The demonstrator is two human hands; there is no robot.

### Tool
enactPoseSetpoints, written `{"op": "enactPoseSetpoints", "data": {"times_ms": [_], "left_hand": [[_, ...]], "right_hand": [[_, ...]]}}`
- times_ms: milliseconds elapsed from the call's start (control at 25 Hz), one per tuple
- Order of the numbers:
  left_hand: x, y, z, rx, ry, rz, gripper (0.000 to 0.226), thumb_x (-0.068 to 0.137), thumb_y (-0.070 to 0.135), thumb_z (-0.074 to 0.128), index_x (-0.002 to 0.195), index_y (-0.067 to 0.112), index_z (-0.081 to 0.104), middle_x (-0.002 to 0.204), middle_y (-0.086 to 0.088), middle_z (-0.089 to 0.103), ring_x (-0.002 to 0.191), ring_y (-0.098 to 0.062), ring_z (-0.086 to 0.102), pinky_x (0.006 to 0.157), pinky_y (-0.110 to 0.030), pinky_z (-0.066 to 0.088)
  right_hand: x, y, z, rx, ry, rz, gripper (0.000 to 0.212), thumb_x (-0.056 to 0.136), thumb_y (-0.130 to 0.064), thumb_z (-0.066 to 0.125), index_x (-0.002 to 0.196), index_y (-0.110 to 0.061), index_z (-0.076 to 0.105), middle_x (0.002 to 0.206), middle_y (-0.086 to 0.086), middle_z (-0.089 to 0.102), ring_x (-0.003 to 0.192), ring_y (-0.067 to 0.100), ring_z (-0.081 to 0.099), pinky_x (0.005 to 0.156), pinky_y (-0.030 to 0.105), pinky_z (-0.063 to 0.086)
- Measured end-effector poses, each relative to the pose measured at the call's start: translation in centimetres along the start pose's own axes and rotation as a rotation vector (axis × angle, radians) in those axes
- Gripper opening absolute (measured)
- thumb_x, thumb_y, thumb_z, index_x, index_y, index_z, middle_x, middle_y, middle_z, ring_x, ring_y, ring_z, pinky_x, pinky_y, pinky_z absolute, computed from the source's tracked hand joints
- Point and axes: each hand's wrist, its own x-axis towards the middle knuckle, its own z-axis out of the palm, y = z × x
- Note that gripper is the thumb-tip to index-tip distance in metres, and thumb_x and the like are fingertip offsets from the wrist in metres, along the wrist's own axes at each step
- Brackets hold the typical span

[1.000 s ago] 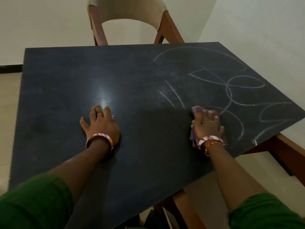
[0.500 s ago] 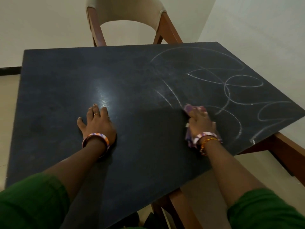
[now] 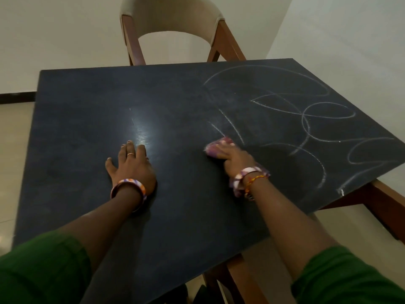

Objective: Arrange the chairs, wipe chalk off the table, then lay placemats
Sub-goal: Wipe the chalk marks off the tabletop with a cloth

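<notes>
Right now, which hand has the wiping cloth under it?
The right hand presses the pinkish cloth beside the chalk loops. The left hand lies flat on bare table.

Green sleeves, striped orange-purple bangles on both wrists, thin ring, orange thread bracelet

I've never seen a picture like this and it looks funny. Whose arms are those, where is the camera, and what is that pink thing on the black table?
The arms belong to a person wearing a camera on their head, so you see what they see, looking down. The left hand rests flat on the dark table. The right hand presses a pink and purple cloth onto the table to rub off chalk. White chalk scribbles loop over the right side of the table; the left side looks wiped. A chair with a beige back stands at the far edge. Green sleeves show at the bottom.
</notes>
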Motion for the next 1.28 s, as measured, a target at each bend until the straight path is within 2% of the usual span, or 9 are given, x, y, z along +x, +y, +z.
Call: {"op": "enactPoseSetpoints", "data": {"times_ms": [160,240,360,560,720,920,1080,1200,1280], "left_hand": [[0.2,0.1,0.3,0.024,0.010,-0.007,0.043,0.095,0.022,0.030,0.138,0.016,0.031,0.156,-0.009,0.012,0.144,-0.024,0.007,0.112,-0.057,0.008],[0.2,0.2,0.3,0.035,0.006,-0.011,0.043,0.095,0.022,0.030,0.137,0.016,0.030,0.156,-0.010,0.012,0.144,-0.025,0.006,0.112,-0.057,0.008],[0.3,0.2,0.2,0.036,-0.009,-0.009,0.045,0.095,0.023,0.030,0.140,0.017,0.028,0.156,-0.009,0.010,0.144,-0.025,0.005,0.112,-0.057,0.007],[0.3,-0.1,-0.2,0.001,-0.023,0.002,0.042,0.096,0.024,0.032,0.138,0.017,0.031,0.156,-0.008,0.012,0.144,-0.024,0.007,0.112,-0.057,0.007],[0.3,-0.1,-0.1,-0.007,-0.014,0.002,0.041,0.096,0.024,0.032,0.137,0.017,0.031,0.156,-0.009,0.012,0.144,-0.024,0.007,0.112,-0.057,0.007],[0.4,0.0,0.2,0.014,-0.004,-0.004,0.043,0.096,0.024,0.030,0.138,0.017,0.028,0.156,-0.010,0.010,0.144,-0.026,0.006,0.111,-0.058,0.006],[0.4,0.0,0.2,0.006,-0.016,-0.003,0.044,0.096,0.023,0.030,0.140,0.017,0.027,0.156,-0.010,0.010,0.144,-0.026,0.006,0.111,-0.058,0.006],[0.3,-0.1,0.0,0.002,-0.008,-0.004,0.044,0.096,0.024,0.031,0.140,0.017,0.028,0.156,-0.009,0.011,0.144,-0.025,0.007,0.111,-0.057,0.006],[0.2,-0.1,-0.1,-0.006,-0.007,0.003,0.044,0.097,0.024,0.031,0.140,0.017,0.029,0.156,-0.009,0.012,0.144,-0.024,0.007,0.111,-0.057,0.006]], "right_hand": [[0.1,10.2,-5.0,0.081,0.217,0.489,0.074,0.077,0.009,0.041,0.113,-0.053,0.059,0.150,-0.009,0.035,0.139,0.026,0.030,0.112,0.048,0.028],[0.5,9.1,-5.2,0.172,0.273,0.541,0.050,0.087,-0.001,0.050,0.112,-0.042,0.064,0.141,-0.001,0.046,0.129,0.033,0.043,0.093,0.040,0.047],[2.6,2.6,-2.5,0.057,0.151,0.358,0.041,0.094,-0.019,0.049,0.134,-0.016,0.051,0.140,0.008,0.043,0.131,0.031,0.041,0.100,0.033,0.040],[0.1,-6.6,2.9,-0.058,0.002,-0.087,0.051,0.094,-0.009,0.043,0.143,-0.022,0.040,0.154,0.004,0.027,0.142,0.024,0.022,0.117,0.029,0.014],[-1.8,2.0,-2.3,0.034,0.329,0.249,0.034,0.093,-0.020,0.046,0.118,-0.033,0.065,0.132,-0.004,0.057,0.126,0.019,0.049,0.105,0.025,0.031],[-2.9,4.4,-4.0,0.277,0.581,0.642,0.017,0.093,-0.031,0.052,0.101,-0.028,0.067,0.114,0.003,0.065,0.095,0.023,0.062,0.088,0.043,0.053],[-0.9,-3.8,2.7,-0.101,0.223,0.247,0.046,0.090,-0.014,0.042,0.136,-0.016,0.045,0.144,0.010,0.039,0.132,0.030,0.037,0.109,0.039,0.030],[-2.2,-9.0,5.3,-0.185,-0.066,-0.124,0.056,0.097,-0.031,0.036,0.149,-0.016,0.020,0.158,0.001,0.012,0.146,0.021,0.006,0.117,0.038,0.003],[-1.9,-6.0,3.5,-0.234,-0.050,-0.105,0.060,0.097,-0.046,0.032,0.151,-0.024,0.013,0.159,-0.009,0.004,0.146,0.013,-0.001,0.117,0.040,-0.003]]}}
